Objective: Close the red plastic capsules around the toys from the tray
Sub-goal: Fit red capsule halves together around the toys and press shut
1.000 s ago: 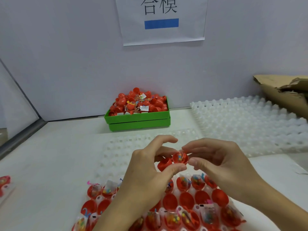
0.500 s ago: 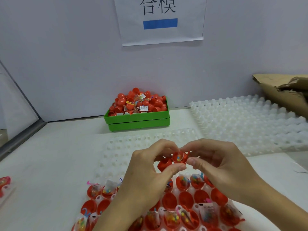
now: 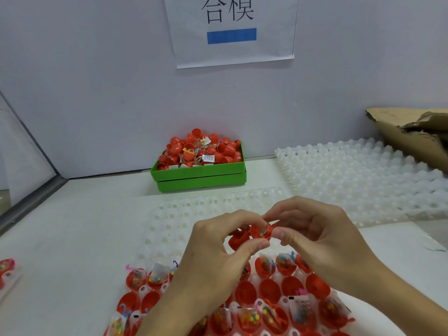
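Red capsule (image 3: 252, 235) held in the air just above the far edge of the filled rows of the white tray (image 3: 169, 221), both halves open and joined, the right half showing a small bagged toy with coloured specks. Left hand (image 3: 218, 251) curled round the capsule, thumb beneath and forefinger over the top, pinching it. Right hand (image 3: 315, 238) likewise curled, thumb and forefinger tips pinching the capsule's right half at its rim. Whether the halves meet fully: cannot tell, fingers in the way.

Near rows of the white tray stocked with open red capsule halves (image 3: 269, 291), several carrying bagged toys (image 3: 300, 309) in clear wrappers; far rows of the same tray bare. Tray resting on the white table (image 3: 72, 238).

Beyond the white tray, against the back wall: green bin (image 3: 201, 177), heaped with red capsules and a few loose toy bags. To the right of the white tray: stack of further white trays (image 3: 363, 175), unfilled. Behind that stack, at the right edge: torn brown cardboard (image 3: 409, 132). On the wall above the green bin: paper sign (image 3: 232, 27) with black characters and a blue bar. Left of the white tray, at the frame's edge: one more red piece in a clear wrapper (image 3: 6, 267), partly cut off.
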A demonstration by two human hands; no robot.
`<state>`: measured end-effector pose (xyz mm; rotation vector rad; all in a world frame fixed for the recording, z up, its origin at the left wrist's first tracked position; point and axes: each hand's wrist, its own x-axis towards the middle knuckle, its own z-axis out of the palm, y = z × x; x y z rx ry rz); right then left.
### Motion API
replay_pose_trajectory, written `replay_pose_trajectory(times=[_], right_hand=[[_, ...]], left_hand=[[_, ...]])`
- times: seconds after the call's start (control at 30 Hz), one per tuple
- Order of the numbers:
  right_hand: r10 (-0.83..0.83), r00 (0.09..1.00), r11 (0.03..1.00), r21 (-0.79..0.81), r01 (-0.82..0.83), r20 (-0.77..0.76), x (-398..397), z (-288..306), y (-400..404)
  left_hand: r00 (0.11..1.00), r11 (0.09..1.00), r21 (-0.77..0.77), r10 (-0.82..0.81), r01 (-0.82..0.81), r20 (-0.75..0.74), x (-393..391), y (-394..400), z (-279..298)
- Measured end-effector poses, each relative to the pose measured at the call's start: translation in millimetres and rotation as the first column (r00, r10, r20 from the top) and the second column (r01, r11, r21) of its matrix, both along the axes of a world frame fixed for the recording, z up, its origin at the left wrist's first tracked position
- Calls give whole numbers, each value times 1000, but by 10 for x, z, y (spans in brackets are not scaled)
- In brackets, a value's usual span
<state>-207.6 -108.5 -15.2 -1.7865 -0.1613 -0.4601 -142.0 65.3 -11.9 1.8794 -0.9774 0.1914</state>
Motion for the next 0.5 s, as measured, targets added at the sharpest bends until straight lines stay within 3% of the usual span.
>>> replay_pose_trajectory(times=[0.13,0.33,0.5], right_hand=[[8,999,994,113,-4,-33,0,24,11],[147,978,972,205,-115,-145,-13,41,-2],[111,985,962,262,-74,-132,-4,43,13]], left_hand=[[1000,998,-59,-11,10,-13,-10,0,20],[997,992,-128,-7,-3,-75,-25,-3,49],[993,992,-127,7,-22,-117,-16,13,54]])
